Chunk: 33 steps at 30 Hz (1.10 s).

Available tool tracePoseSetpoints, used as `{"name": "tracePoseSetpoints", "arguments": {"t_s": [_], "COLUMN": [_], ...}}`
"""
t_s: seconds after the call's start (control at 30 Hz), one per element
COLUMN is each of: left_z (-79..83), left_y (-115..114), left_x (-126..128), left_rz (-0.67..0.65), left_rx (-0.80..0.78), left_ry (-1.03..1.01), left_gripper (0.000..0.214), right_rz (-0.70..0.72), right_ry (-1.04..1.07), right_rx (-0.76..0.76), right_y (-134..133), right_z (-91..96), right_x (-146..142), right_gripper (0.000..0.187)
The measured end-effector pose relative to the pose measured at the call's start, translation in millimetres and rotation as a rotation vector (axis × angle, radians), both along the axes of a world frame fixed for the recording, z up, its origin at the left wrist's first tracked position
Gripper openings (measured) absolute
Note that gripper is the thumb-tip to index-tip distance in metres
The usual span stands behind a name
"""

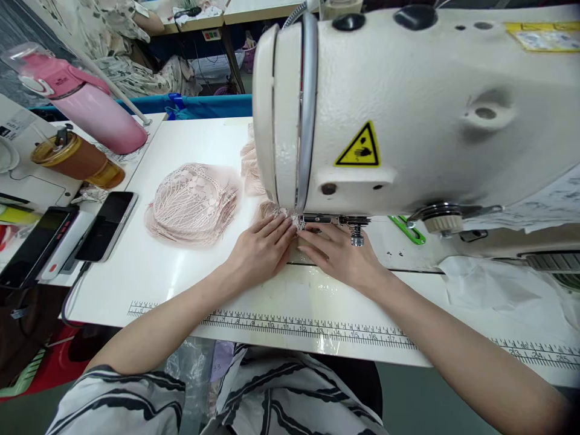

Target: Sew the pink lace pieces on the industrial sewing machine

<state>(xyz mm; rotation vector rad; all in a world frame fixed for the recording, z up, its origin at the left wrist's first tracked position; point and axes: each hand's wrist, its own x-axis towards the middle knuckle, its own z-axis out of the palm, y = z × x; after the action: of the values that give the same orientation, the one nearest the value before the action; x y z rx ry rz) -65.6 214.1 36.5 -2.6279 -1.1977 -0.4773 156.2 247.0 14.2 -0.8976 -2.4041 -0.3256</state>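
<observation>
My left hand (264, 246) lies flat, fingers stretched out together, pressing a piece of pale pink lace (270, 209) at the needle area of the sewing machine (389, 115). On the other side of the needle, my right hand (341, 252) rests on the bed with its fingers extended and partly hidden beneath the machine head. The lace's edge shows between the fingertips of both hands. Left of my left hand sits a stack of pink lace pieces (194, 202). More pink lace (252, 163) lies behind the needle, partly covered by the machine.
A ruler strip (290, 326) runs along the table's front. Two phones (107, 226), a pink bottle (86, 99) and an amber cup (78, 158) crowd the left side. A green thread snipper (408, 229) and white cloth (493, 284) lie right. Another person (122, 36) sits beyond.
</observation>
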Motion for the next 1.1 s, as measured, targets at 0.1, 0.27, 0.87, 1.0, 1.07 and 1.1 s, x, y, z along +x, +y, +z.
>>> {"name": "tracePoseSetpoints", "arguments": {"t_s": [0.1,0.27,0.87,1.0,1.07,1.1], "left_z": [0.4,2.3,0.8,4.1,4.2,3.7], "left_y": [-0.7,-0.9,2.1,1.5,1.3,1.3], "left_x": [2.0,5.7,10.3,10.9,11.3,11.3], "left_rz": [0.019,0.021,0.087,0.151,0.173,0.180], "left_rx": [-0.028,0.063,0.074,0.042,0.048,0.057], "left_ry": [-0.005,0.027,0.013,0.051,0.067,0.072], "left_gripper": [0.036,0.035,0.034,0.033,0.034,0.035], "right_rz": [0.009,0.048,0.001,0.001,0.003,0.008], "right_ry": [0.006,0.028,-0.068,-0.064,-0.044,-0.039], "right_rx": [0.005,0.028,-0.038,-0.099,-0.129,-0.147], "right_y": [2.5,6.9,10.9,10.2,9.9,9.8], "right_z": [0.1,2.3,7.6,4.4,3.7,4.2], "right_x": [0.8,1.8,1.0,2.9,4.4,5.2], "right_gripper": [0.026,0.023,0.028,0.032,0.032,0.031]}}
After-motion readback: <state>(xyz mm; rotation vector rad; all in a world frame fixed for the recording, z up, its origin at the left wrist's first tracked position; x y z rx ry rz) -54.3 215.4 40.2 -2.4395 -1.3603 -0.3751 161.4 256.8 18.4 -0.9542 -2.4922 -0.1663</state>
